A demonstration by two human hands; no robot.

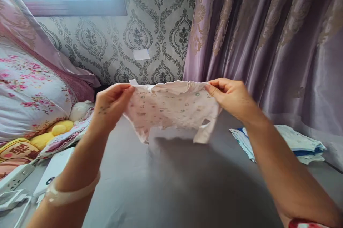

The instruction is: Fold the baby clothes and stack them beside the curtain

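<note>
A small pale pink baby garment (171, 108) with a tiny printed pattern hangs spread in the air above the grey bed sheet (171, 185). My left hand (111, 105) pinches its left top corner. My right hand (232, 97) pinches its right top corner. Both hands are closed on the cloth, holding it stretched between them. The lower edge and short legs of the garment dangle free, slightly blurred. A pale bangle sits on my left wrist.
A stack of folded white and blue clothes (284, 144) lies at the right. Floral pillows (29, 92), a yellow soft toy (52, 133) and a white power strip (16, 178) crowd the left. Purple curtains (268, 35) and patterned wallpaper stand behind.
</note>
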